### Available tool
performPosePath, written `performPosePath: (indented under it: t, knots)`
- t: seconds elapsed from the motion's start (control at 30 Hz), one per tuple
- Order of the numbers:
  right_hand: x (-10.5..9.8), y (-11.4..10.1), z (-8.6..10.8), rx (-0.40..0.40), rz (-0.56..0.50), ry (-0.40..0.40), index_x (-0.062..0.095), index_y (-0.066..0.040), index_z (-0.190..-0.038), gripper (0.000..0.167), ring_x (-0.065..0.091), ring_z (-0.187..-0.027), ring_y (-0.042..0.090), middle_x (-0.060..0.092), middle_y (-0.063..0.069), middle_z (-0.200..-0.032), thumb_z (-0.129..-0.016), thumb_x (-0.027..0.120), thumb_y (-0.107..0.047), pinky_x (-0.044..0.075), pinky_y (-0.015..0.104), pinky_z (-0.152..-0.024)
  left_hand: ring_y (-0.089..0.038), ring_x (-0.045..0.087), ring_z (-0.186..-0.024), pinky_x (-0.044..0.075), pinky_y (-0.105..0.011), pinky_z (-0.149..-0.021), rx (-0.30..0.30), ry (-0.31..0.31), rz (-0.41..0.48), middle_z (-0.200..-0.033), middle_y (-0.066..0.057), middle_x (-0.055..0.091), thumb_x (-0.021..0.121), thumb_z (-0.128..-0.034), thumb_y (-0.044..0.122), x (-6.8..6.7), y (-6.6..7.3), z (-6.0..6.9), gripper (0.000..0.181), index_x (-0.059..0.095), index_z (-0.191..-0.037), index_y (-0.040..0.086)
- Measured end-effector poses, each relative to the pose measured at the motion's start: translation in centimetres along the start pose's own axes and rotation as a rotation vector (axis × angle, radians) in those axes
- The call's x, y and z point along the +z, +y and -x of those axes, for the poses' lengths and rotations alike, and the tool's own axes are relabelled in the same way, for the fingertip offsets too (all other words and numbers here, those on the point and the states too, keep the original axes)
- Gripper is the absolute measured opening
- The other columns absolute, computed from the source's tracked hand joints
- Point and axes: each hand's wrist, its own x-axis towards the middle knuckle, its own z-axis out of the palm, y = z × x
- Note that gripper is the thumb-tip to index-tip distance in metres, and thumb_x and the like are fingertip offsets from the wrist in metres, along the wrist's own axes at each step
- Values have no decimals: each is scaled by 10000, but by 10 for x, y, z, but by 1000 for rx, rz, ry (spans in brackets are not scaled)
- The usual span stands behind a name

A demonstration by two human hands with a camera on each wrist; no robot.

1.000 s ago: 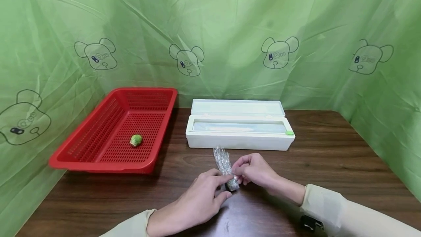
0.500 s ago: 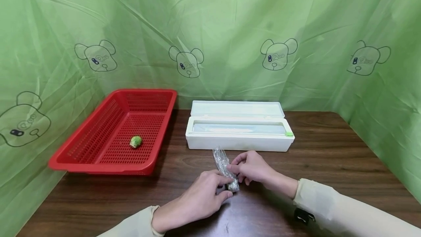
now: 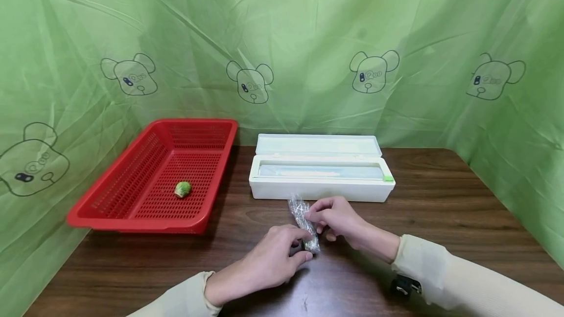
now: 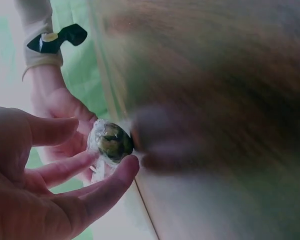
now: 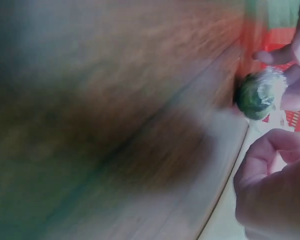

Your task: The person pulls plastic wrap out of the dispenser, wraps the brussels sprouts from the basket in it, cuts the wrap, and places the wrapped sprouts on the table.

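Observation:
A Brussels sprout [image 4: 115,142] in clear plastic wrap [image 3: 304,221] is on the table, near the middle front. My left hand [image 3: 270,258] holds the wrapped sprout between thumb and fingers; in the left wrist view its fingertips lie close around it. The sprout's dark green side also shows in the right wrist view, beside the crumpled film. Film trails away from the sprout toward the white box, and my right hand [image 3: 339,221] pinches it with thumb and forefinger. The exact contact of the right fingertips is partly hidden.
A white plastic-wrap dispenser box [image 3: 321,191], lid raised, stands just beyond the hands, with a green slider [image 3: 387,178] at its right end. To the left, a red basket [image 3: 136,224] contains one unwrapped Brussels sprout [image 3: 182,189]. Green cloth [image 3: 308,23] surrounds the table [image 3: 449,199].
My right hand has moved up along the film, away from the sprout. The left fingers have shifted slightly, and more of the dark sprout shows between them. Box and basket stay put.

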Motion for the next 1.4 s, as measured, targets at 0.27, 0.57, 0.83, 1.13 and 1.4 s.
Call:
performPosePath:
  t: [0.27,0.57,0.83,1.13,1.4]
  knots:
    - [-11,1,5,20,-165,-22,672,10,-1075,263,534,-641,151,602,68,-734,-880,804,-107,382,241,-462,-96,673,-1031,556,-323,-912,-3,1,70,-1120,8,750,793,-947,137,0,-5,-7,210,780,-1152,97]
    - [-17,1,3,47,-170,-26,687,25,-1211,345,553,-690,144,633,68,-804,-925,783,-142,393,245,-496,-97,693,-993,564,-351,-892,-27,24,91,-990,37,777,794,-922,54,3,-10,-25,97,786,-997,115]
    - [-17,2,5,4,-167,60,737,16,-1133,271,555,-702,163,650,94,-824,-888,809,-75,390,234,-473,-49,659,-642,547,-245,-678,-52,64,161,-782,44,740,817,-858,-26,3,-16,-37,128,776,-902,87]
    - [-21,8,13,-54,-213,34,717,67,-1190,332,532,-641,142,698,75,-893,-877,802,-2,417,238,-488,-85,598,-452,510,-244,-498,-174,50,265,-704,-20,743,835,-872,34,-3,-17,-42,120,832,-991,25]
    - [-27,17,23,-264,13,-45,770,56,-1080,215,571,-543,167,738,139,-891,-897,815,-48,496,296,-491,-64,543,-383,460,-240,-423,-166,73,228,-682,13,730,827,-882,23,0,-21,-47,59,843,-911,73]
